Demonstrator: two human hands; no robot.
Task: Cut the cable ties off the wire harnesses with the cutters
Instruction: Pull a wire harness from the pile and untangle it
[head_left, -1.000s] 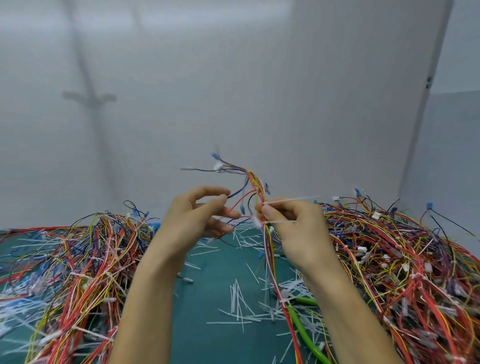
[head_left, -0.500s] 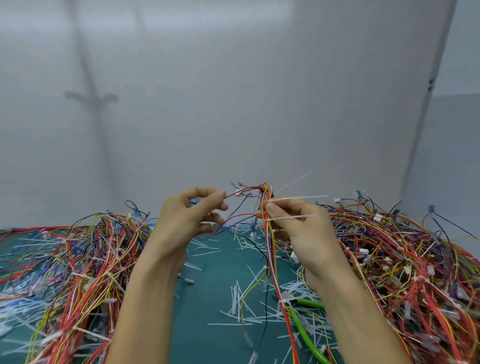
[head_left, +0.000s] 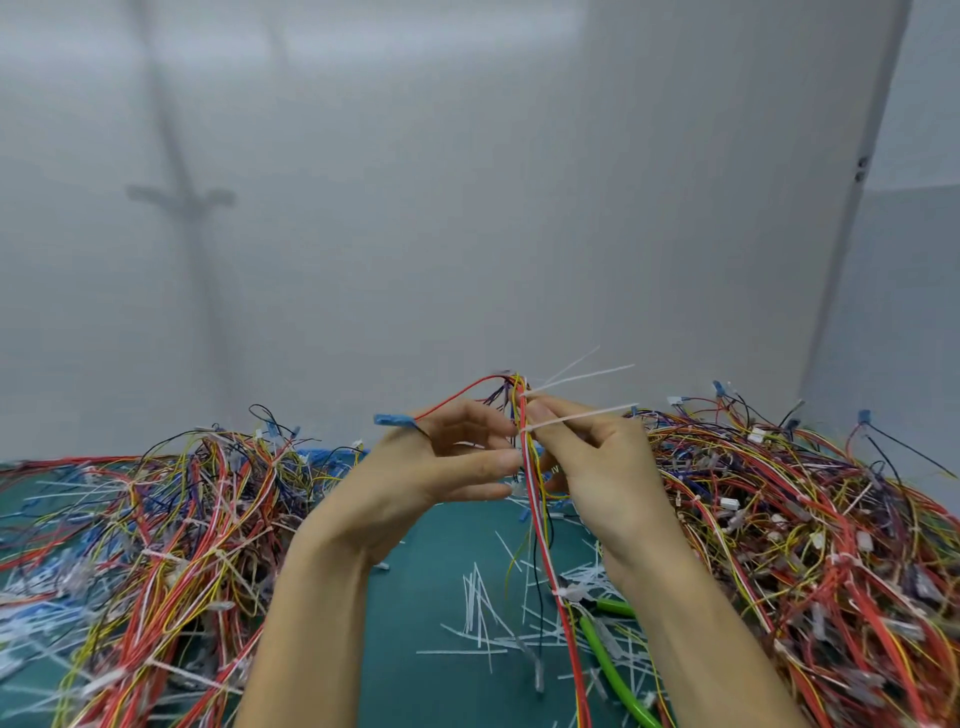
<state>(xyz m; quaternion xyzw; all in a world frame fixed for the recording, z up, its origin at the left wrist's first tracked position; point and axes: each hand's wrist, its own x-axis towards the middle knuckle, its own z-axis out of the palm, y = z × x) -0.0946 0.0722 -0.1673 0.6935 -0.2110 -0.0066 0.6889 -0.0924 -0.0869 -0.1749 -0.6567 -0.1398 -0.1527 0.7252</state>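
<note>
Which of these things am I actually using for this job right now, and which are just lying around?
In use:
held harness
its white cable ties
left hand
right hand
green-handled cutters, waiting on the mat

Lying about:
cut tie offcuts
left wire pile
right wire pile

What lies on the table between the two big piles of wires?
In the head view: bare green mat strewn with cut tie pieces, and the green-handled cutters nearer the right pile.
</note>
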